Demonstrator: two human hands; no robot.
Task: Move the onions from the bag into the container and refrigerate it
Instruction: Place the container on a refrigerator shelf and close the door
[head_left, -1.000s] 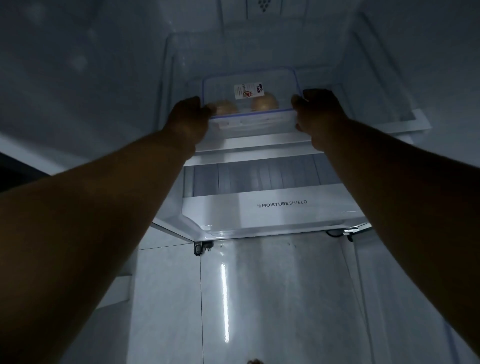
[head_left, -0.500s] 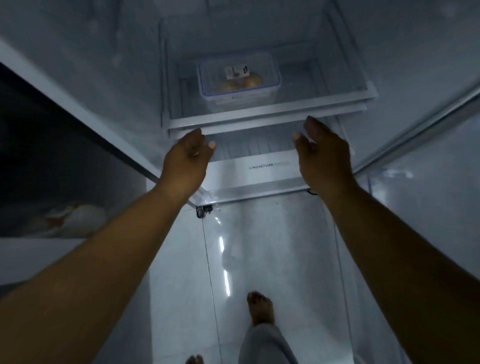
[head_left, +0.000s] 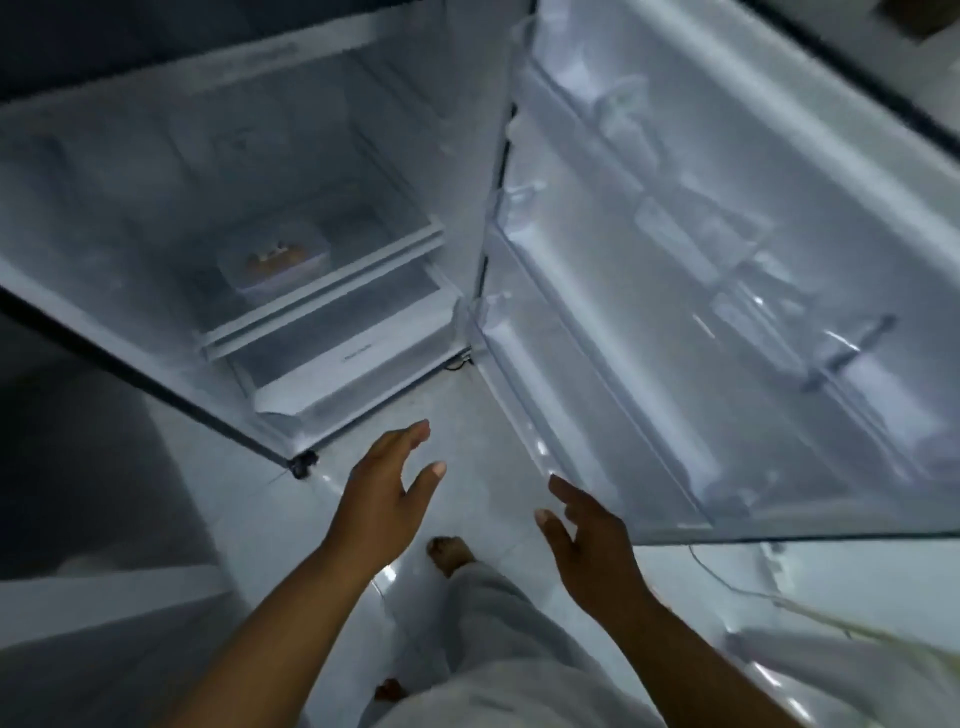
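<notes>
The lidded container (head_left: 274, 258) of onions (head_left: 272, 257) is seen on the fridge shelf (head_left: 332, 280); nothing is held by the left hand (head_left: 387, 499) or right hand (head_left: 592, 545), both spread loose.

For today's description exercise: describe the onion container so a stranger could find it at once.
Start at the open fridge and look at the shelf just above the bottom drawer. The clear lidded container sits there alone, and it is the only thing with brownish onions inside.

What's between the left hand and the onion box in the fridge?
In the head view, the drawer and bare floor lie between left hand and container.
</notes>
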